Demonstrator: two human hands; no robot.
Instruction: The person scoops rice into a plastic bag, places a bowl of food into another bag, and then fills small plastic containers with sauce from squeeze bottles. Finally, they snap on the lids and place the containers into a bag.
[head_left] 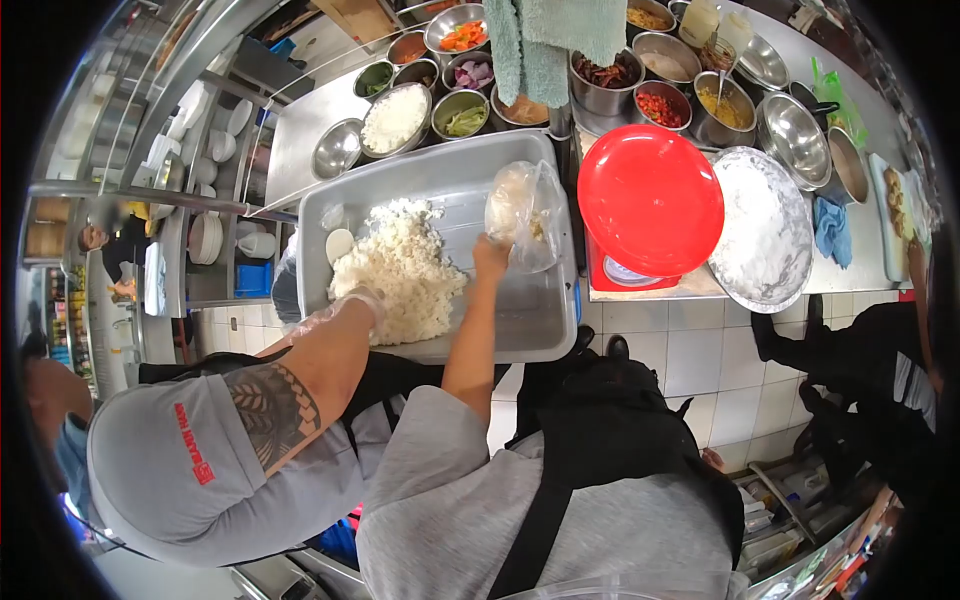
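Curved clear plastic [650, 580] edges in at six o'clock, nearest the camera; just beyond it are the wearer's grey shirt [640, 520] and black apron [620, 430]. From the grey sleeve, the left arm stretches towards twelve o'clock, over a wide grey tub [515, 310]. The left hand [490, 257] appears curled closed around the near-left edge of a clear plastic bag [545, 200] with pale contents. That bag lies from the hand towards one o'clock, its long axis running roughly twelve to six; whether it touches the tub's floor cannot be told.

Loose white rice [410, 275] is heaped between eight and nine o'clock of the left hand, with bare tub floor showing between. Nearer to the heap is a co-worker's gloved hand [366, 303], at its seven-to-eight o'clock edge, its fingers hidden from view.

Between two and three o'clock of the left hand, outside the tub, a round red tray [650, 195] sits on a red scale [625, 280]. Only a scrap of skin past the apron may be the right hand [712, 460]; its state cannot be told.
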